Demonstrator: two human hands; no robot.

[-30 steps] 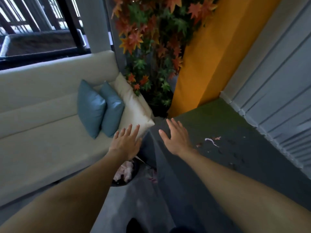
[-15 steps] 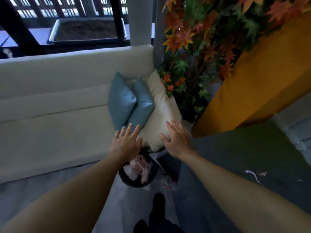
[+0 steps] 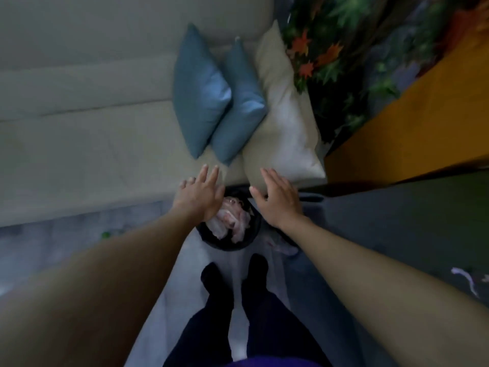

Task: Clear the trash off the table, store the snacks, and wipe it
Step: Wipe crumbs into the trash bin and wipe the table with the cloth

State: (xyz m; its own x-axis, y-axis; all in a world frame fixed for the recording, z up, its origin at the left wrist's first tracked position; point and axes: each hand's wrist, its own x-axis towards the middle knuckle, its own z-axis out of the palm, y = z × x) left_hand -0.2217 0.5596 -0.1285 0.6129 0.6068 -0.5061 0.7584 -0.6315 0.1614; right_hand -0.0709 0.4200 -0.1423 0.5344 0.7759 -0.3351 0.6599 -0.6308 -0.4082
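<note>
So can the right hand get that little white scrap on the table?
Probably yes. The right hand is open and empty, and the white scrap lies uncovered on the table, with nothing in between.

Mostly cloth, little shine
We saw two blue cushions (image 3: 201,94) with a satin sheen, a matt cream sofa (image 3: 79,133), and crumpled pale paper (image 3: 232,221) in a smooth black bin (image 3: 227,243).

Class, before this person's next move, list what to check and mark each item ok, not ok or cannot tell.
1. Left hand empty: ok.
2. Right hand empty: ok.
3. Bin directly below the hands: ok.
4. Room left in bin: cannot tell; crumpled trash fills its middle.
5. Table free of trash: not ok; a paper scrap lies on it.
</note>
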